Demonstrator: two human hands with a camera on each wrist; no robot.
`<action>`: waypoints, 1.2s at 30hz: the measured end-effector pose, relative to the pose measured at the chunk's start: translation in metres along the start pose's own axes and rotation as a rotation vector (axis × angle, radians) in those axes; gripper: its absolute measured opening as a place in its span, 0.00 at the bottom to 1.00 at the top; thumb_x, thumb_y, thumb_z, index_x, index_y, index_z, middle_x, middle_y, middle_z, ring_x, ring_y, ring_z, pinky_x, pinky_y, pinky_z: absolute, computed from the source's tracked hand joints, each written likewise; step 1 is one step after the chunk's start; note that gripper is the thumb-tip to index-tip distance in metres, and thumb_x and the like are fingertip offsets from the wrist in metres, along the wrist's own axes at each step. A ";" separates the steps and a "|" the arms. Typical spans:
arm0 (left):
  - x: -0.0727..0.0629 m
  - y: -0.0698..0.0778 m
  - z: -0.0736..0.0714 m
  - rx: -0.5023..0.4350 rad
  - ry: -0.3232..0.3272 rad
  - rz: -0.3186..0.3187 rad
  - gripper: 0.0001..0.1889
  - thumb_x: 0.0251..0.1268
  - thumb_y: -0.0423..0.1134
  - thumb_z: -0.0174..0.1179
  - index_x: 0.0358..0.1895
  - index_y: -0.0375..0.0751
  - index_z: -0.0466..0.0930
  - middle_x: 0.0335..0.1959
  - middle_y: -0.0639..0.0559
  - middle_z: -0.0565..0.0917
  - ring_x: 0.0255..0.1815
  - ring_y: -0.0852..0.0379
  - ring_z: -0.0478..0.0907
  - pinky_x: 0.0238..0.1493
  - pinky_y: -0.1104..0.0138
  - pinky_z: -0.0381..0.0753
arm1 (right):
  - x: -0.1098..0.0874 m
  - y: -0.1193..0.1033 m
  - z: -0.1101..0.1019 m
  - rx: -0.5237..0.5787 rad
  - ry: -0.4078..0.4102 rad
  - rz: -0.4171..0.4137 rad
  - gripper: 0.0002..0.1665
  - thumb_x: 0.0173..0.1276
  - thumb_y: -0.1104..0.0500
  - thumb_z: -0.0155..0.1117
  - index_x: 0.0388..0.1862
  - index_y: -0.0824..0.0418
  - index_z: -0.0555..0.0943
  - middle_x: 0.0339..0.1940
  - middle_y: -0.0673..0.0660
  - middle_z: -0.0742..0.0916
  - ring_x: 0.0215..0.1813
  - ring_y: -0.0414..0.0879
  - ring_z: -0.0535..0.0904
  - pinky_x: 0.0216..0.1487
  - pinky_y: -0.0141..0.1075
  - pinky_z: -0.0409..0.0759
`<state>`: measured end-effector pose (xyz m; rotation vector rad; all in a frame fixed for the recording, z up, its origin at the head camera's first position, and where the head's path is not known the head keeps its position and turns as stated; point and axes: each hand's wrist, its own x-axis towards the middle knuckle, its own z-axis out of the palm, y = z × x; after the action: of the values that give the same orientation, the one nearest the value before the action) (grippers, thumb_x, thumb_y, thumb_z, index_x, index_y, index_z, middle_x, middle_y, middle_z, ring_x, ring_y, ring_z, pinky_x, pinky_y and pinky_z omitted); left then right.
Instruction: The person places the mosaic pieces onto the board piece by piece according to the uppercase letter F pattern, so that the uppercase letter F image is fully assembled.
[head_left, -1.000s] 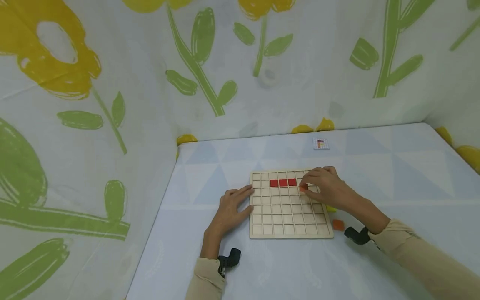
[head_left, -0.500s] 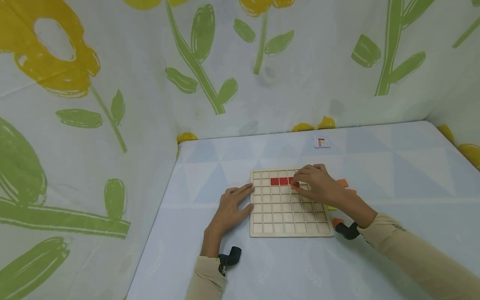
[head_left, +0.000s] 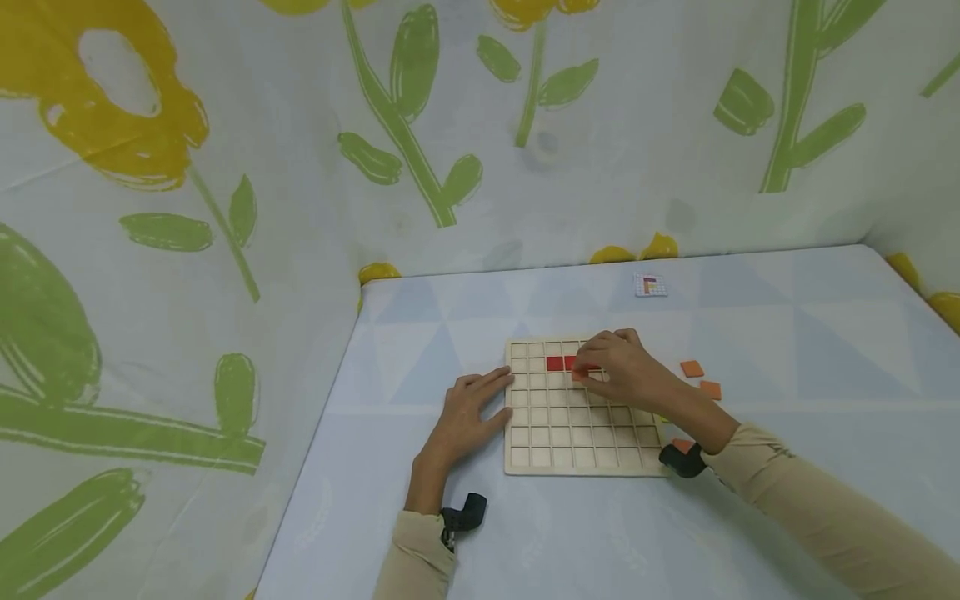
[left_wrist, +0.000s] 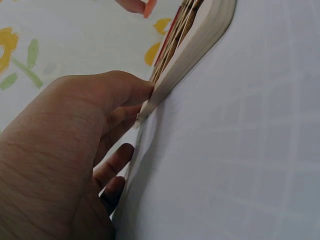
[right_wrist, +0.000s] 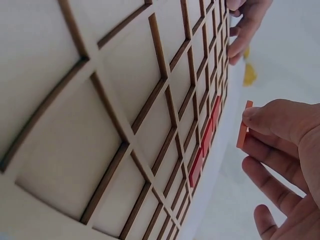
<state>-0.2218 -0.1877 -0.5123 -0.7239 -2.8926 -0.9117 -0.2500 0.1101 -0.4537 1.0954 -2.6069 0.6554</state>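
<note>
A pale wooden grid board (head_left: 555,435) lies on the table, with a row of red square tiles (head_left: 554,363) set in its upper part. My left hand (head_left: 465,417) rests against the board's left edge, thumb and fingertips touching it. Over the upper grid, my right hand (head_left: 622,371) pinches an orange square tile (right_wrist: 243,131) between thumb and fingers. In the right wrist view that tile is held on edge, above the board and apart from it. The right hand partly covers the red row in the head view.
Right of the board lie loose orange tiles (head_left: 692,368) and a yellow tile (head_left: 664,419) mostly hidden by the right arm. Behind the board is a small card (head_left: 650,285) with a coloured grid pattern. A flower-print cloth (head_left: 300,250) hangs around the table.
My right hand has moved left across the upper grid, carrying the orange tile towards the red row's middle. Loose orange tiles beside the board have come into view. The left hand stays at the edge.
</note>
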 end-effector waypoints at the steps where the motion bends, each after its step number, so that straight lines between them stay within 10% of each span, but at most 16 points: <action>1: 0.000 0.000 0.000 0.002 0.000 0.001 0.28 0.70 0.48 0.58 0.72 0.53 0.71 0.75 0.62 0.66 0.69 0.48 0.63 0.64 0.47 0.62 | 0.001 0.000 0.001 -0.002 0.006 -0.008 0.10 0.56 0.64 0.79 0.32 0.52 0.87 0.38 0.48 0.87 0.46 0.48 0.79 0.52 0.56 0.66; 36: 0.000 0.003 -0.002 0.006 -0.007 -0.018 0.28 0.70 0.49 0.58 0.73 0.54 0.71 0.75 0.63 0.66 0.69 0.50 0.63 0.63 0.49 0.62 | 0.023 -0.009 0.023 -0.033 -0.044 -0.046 0.08 0.57 0.59 0.80 0.31 0.55 0.86 0.35 0.48 0.87 0.44 0.48 0.80 0.50 0.54 0.68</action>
<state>-0.2213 -0.1866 -0.5093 -0.7030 -2.9109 -0.9035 -0.2604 0.0791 -0.4627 1.1696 -2.6108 0.5829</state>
